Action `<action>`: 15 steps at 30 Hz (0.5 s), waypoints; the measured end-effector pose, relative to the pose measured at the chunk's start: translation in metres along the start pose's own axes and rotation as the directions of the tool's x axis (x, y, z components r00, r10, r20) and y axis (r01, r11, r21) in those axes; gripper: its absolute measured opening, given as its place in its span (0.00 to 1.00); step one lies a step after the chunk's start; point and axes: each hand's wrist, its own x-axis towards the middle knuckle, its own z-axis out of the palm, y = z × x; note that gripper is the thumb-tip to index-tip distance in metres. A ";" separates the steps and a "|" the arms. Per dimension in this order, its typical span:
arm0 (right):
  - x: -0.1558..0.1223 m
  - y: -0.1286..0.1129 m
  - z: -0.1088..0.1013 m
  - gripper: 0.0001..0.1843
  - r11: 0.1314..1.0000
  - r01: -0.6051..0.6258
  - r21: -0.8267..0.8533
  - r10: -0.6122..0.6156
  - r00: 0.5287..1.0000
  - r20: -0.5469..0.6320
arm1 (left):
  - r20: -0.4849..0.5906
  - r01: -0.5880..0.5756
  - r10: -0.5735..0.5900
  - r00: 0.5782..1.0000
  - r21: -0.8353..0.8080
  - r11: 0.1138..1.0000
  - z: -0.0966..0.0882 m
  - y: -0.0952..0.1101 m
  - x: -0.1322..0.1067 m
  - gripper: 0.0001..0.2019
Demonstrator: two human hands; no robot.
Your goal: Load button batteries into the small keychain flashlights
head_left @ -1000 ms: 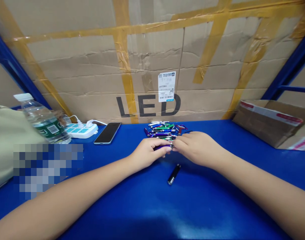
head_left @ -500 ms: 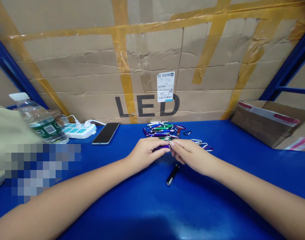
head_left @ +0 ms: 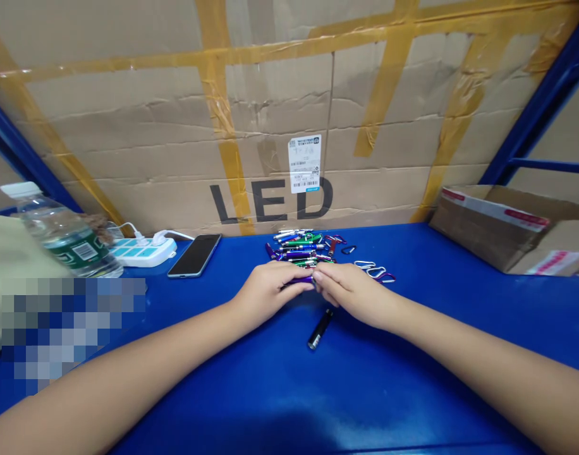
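My left hand (head_left: 263, 292) and my right hand (head_left: 352, 290) meet fingertip to fingertip over the blue table (head_left: 289, 379). Between them they pinch a small purple flashlight (head_left: 301, 280), mostly hidden by the fingers. A black flashlight (head_left: 320, 329) lies loose on the table just below my right hand. Behind the hands sits a pile of several small coloured flashlights (head_left: 301, 248). A few carabiner clips (head_left: 377, 272) lie to the right of my right hand.
A black phone (head_left: 195, 254) and a white-and-teal power strip (head_left: 140, 251) lie at the left, beside a water bottle (head_left: 62, 234). A big taped carton marked LED (head_left: 280, 114) forms the back wall. An open cardboard box (head_left: 507, 227) stands at the right.
My right hand has pulled back toward me and left, uncovering the carabiner clips. Both hands stay closed on the purple flashlight. The view has shifted slightly.
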 end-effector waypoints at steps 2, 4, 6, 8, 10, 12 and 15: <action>0.001 -0.002 0.005 0.19 0.955 -0.123 0.269 0.107 0.992 0.072 | -0.009 -0.093 0.094 0.996 0.091 0.992 -0.002 -0.001 -0.001 0.10; 0.001 -0.002 0.006 0.20 0.908 -0.198 0.370 0.152 0.977 0.149 | -0.006 -0.117 0.118 0.993 0.120 0.986 -0.003 -0.002 0.000 0.10; 0.001 -0.001 0.003 0.20 0.947 -0.179 0.269 0.152 0.981 0.119 | 0.024 -0.041 0.039 0.999 0.070 0.997 -0.003 -0.001 0.003 0.09; 0.001 0.001 -0.001 0.19 0.995 -0.088 -0.053 0.088 0.996 0.002 | 0.074 0.128 -0.123 0.990 -0.061 0.990 -0.002 0.002 0.006 0.08; 0.000 0.002 -0.007 0.15 0.899 0.021 -0.437 -0.044 0.998 -0.043 | 0.143 0.341 -0.314 0.939 -0.251 0.906 -0.001 0.005 0.010 0.08; 0.000 0.004 -0.012 0.10 0.734 0.142 -0.664 -0.158 0.987 0.036 | 0.219 0.502 -0.452 0.865 -0.407 0.763 0.001 0.009 0.012 0.09; 0.000 0.008 -0.017 0.08 0.591 0.294 -0.752 -0.266 0.950 0.163 | 0.284 0.590 -0.522 0.805 -0.485 0.646 0.002 0.013 0.011 0.11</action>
